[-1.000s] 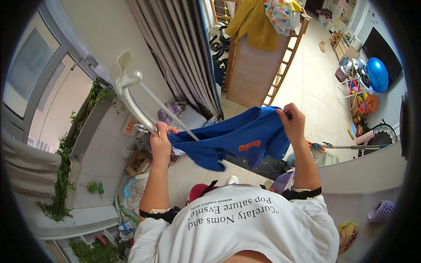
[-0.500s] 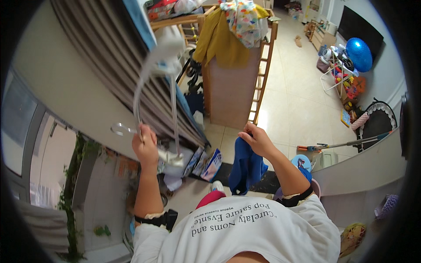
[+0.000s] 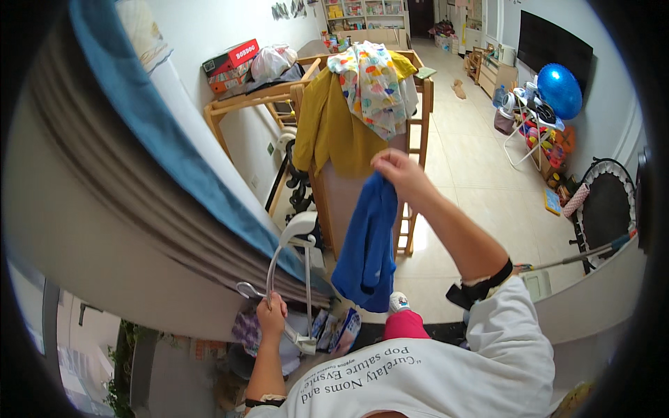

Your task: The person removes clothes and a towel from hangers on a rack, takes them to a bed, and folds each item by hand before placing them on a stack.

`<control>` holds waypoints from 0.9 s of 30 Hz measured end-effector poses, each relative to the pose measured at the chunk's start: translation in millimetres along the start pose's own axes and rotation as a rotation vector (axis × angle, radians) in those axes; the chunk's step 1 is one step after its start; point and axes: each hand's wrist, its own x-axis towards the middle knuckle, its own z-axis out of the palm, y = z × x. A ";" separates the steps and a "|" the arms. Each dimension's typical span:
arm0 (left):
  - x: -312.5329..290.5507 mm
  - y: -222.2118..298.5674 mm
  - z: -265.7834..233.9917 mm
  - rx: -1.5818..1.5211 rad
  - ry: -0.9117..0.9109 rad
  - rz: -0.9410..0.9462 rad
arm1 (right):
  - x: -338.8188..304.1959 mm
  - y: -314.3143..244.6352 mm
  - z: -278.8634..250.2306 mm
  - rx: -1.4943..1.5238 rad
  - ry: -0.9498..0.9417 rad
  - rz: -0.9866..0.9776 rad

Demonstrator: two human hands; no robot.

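Observation:
My left hand (image 3: pixel 272 313) is closed round a white clothes hanger (image 3: pixel 301 226) near its hook. The hanger is turned on its side, with broad rounded shoulder ends and a straight bar; its hook sticks out to the left of my fist. Up and to the right, my right hand (image 3: pixel 397 171) pinches the top of a blue garment (image 3: pixel 368 251). That cloth hangs down loosely, folded on itself, so its exact kind cannot be told. Hanger and garment are apart.
A wooden bed frame (image 3: pixel 317 87) ahead carries a mustard garment (image 3: pixel 327 118) and a dotted cloth (image 3: pixel 369 83). Curtains (image 3: pixel 167 188) run along the left. Packages (image 3: pixel 334 331) lie low by the hanger. At right are a small trampoline (image 3: pixel 605 209) and a blue ball (image 3: pixel 559 90).
My right hand has lifted the blue garment. The hanger in my left hand sits lower in view and no longer blurs. The view has shifted, and one foot has stepped forward.

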 end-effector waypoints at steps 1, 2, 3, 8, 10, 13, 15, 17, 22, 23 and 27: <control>13.7 1.8 9.8 -0.018 0.012 -0.017 | 36.2 -8.8 -7.1 0.065 0.042 -0.056; 27.2 5.1 20.5 -0.022 0.026 -0.015 | 78.4 -15.3 -15.9 0.054 0.147 -0.128; 41.0 6.6 31.7 -0.024 0.049 -0.012 | 122.8 -22.9 -27.7 0.038 0.249 -0.199; 123.2 14.4 100.3 -0.168 0.196 0.041 | 345.5 -115.2 -96.7 -0.057 0.622 -0.853; 150.0 21.0 132.2 -0.275 0.234 -0.022 | 398.8 -139.0 -123.4 -0.217 0.689 -0.995; 190.7 33.3 180.2 -0.264 0.248 0.009 | 487.9 -88.5 -151.8 -0.530 0.853 -1.141; 203.9 33.9 193.1 -0.195 0.277 0.003 | 495.8 -22.4 -150.4 -0.894 0.507 -0.923; 214.2 37.1 206.2 -0.111 0.243 -0.018 | 484.6 36.3 -148.6 -1.178 0.265 -0.632; 232.5 35.2 216.5 0.052 0.215 -0.013 | 483.2 101.1 -159.8 -1.279 0.056 -0.325; 233.2 40.7 219.6 0.051 0.238 -0.031 | 481.6 96.6 -155.9 -1.278 0.068 -0.295; 217.7 63.0 211.4 0.207 0.375 0.048 | 453.3 77.9 -108.3 -0.973 0.182 -0.707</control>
